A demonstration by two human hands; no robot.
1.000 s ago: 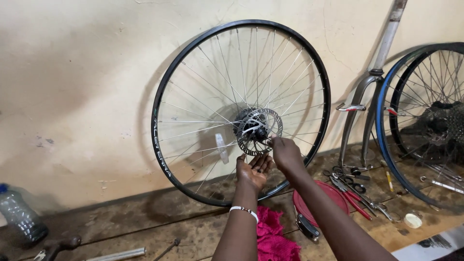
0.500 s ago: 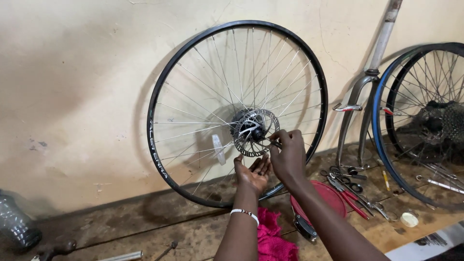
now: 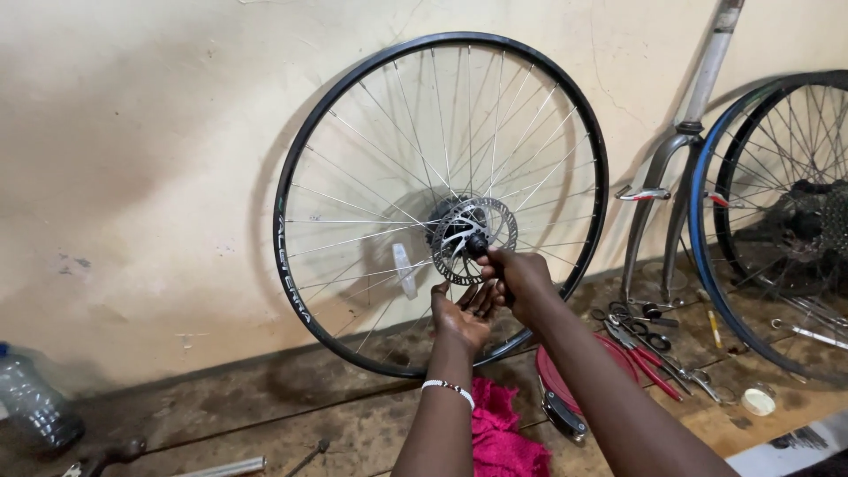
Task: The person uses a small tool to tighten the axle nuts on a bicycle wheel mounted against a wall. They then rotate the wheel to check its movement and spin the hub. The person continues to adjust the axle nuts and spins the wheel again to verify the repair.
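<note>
A black bicycle wheel (image 3: 296,265) with silver spokes leans upright against the cream wall. A silver brake disc (image 3: 459,234) sits on its hub. My right hand (image 3: 519,278) pinches the dark axle end at the hub's centre. My left hand (image 3: 461,316) is cupped palm-up just below the hub, fingers apart, with nothing visible in it. A beaded band circles my left wrist.
A grey bicycle fork (image 3: 676,159) and a second wheel with a blue rim (image 3: 707,265) lean at the right. Red-handled pliers (image 3: 649,362), scissors, a pink cloth (image 3: 499,433), a red lid (image 3: 561,375) and a plastic bottle (image 3: 35,406) lie on the wooden bench.
My right hand has moved up from beside the disc onto the axle end. My left hand stays cupped below it. The view has shifted slightly.
</note>
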